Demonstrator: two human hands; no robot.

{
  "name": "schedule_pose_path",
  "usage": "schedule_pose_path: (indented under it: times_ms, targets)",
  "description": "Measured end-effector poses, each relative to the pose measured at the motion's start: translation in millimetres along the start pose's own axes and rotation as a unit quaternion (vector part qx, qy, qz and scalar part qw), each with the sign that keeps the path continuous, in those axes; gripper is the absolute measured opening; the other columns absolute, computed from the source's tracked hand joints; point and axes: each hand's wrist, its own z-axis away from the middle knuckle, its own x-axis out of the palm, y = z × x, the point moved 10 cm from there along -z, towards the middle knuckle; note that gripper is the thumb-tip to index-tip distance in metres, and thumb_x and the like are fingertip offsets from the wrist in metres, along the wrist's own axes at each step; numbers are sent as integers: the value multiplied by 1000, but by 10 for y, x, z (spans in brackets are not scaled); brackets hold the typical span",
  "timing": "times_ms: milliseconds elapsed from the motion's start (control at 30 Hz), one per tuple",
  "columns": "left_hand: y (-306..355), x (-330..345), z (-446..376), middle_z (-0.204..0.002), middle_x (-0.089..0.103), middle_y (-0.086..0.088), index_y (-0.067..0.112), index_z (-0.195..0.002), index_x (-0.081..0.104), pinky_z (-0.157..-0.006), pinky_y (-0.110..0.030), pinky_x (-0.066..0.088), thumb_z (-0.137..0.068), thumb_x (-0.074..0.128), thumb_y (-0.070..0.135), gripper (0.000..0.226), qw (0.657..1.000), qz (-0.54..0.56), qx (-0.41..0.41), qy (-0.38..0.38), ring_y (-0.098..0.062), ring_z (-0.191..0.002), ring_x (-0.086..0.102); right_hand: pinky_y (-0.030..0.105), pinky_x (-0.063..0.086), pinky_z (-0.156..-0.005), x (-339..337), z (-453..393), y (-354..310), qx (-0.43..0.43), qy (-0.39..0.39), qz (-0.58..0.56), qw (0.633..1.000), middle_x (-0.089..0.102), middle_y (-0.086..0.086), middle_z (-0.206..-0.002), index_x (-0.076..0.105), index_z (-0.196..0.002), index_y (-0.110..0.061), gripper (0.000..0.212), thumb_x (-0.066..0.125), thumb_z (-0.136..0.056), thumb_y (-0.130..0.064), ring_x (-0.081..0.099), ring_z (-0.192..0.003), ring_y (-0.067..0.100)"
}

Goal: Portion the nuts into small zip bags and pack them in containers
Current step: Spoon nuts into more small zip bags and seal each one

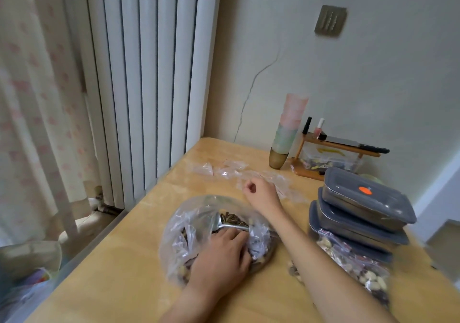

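A big clear bag of nuts [199, 233] lies open on the table with a metal scoop [225, 223] inside, empty small zip bags [239, 173] lie behind it, filled bags [358, 265] sit beside three stacked gray containers [361, 210].

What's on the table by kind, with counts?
Grey lidded containers: 3
Large bag of nuts: 1
Metal spoon: 1
Filled zip bags: cannot count
Empty zip bags: cannot count
Cup stack: 1
Wooden rack: 1
Total countable: 7

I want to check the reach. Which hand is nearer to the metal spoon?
The left hand: it rests on the big nut bag just below the spoon. The right hand is farther, up by the empty zip bags.
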Motion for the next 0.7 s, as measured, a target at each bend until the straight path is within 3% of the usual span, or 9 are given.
schedule_pose_path:
  times_ms: [100,200,267,333,467,533,600,633,700]
  targets:
    - [21,-28,35,-90,54,9,29,-92,51,-75,-25,37,-96,40,37,14,1000,3,8,5,-13,-91,55,14,43,-70,-480,472,-205,-32,100,-65,992,65,-7,-86,65,-83,-18,12,63,-94,-13,60,-82,11]
    - [1,-99,82,-115,57,15,32,-113,58,-94,-23,41,-104,29,46,33,1000,22,-9,20,-6,-111,53,15,43,-68,-759,1047,-362,-77,169,-132,974,63,-7,-83,67,-83,-19,14,67,-93,-10,58,-77,9]
    - [-26,-232,124,-129,54,18,34,-132,55,-102,-23,39,-104,27,51,42,996,69,-35,53,-4,-121,50,24,49,-66,-740,1330,-361,-85,143,-201,965,66,-5,-80,67,-85,-24,19,67,-96,-9,61,-73,13]
    - [-76,-312,190,-131,51,22,39,-137,48,-101,-23,40,-103,28,55,43,988,121,-62,67,1,-121,49,35,55,-67,-614,1477,-350,-85,79,-270,956,69,-2,-81,65,-90,-28,22,66,-98,-7,66,-71,18]
    - [-99,-239,268,-140,47,22,44,-147,30,-104,-26,42,-98,29,70,56,983,165,-75,15,3,-131,44,32,58,-71,-380,1591,-484,-79,-30,-337,938,74,3,-90,61,-91,-31,32,62,-99,0,72,-82,17]
    - [-98,-246,283,-143,42,27,45,-153,21,-102,-18,40,-99,36,66,61,978,188,-85,9,10,-130,41,34,60,-76,-335,1614,-528,-82,-58,-344,934,75,5,-92,64,-91,-24,28,59,-99,2,74,-89,19]
    - [-88,-267,291,-150,32,33,46,-156,14,-102,-4,31,-102,44,53,62,969,230,-94,6,20,-134,31,46,62,-83,-310,1630,-531,-90,-79,-335,935,75,9,-94,66,-92,-19,23,57,-98,1,74,-93,25]
    - [-82,-277,290,-151,32,31,45,-156,16,-104,-2,29,-105,45,46,59,967,237,-91,9,19,-136,30,54,60,-87,-280,1633,-522,-89,-90,-330,936,74,11,-94,66,-92,-20,23,55,-97,0,73,-94,27]
    - [-76,-305,276,-148,43,24,40,-153,30,-111,-16,35,-108,38,43,46,974,213,-75,28,9,-137,38,60,58,-90,-220,1635,-496,-77,-96,-329,936,74,10,-93,67,-90,-24,31,48,-94,0,73,-93,27]
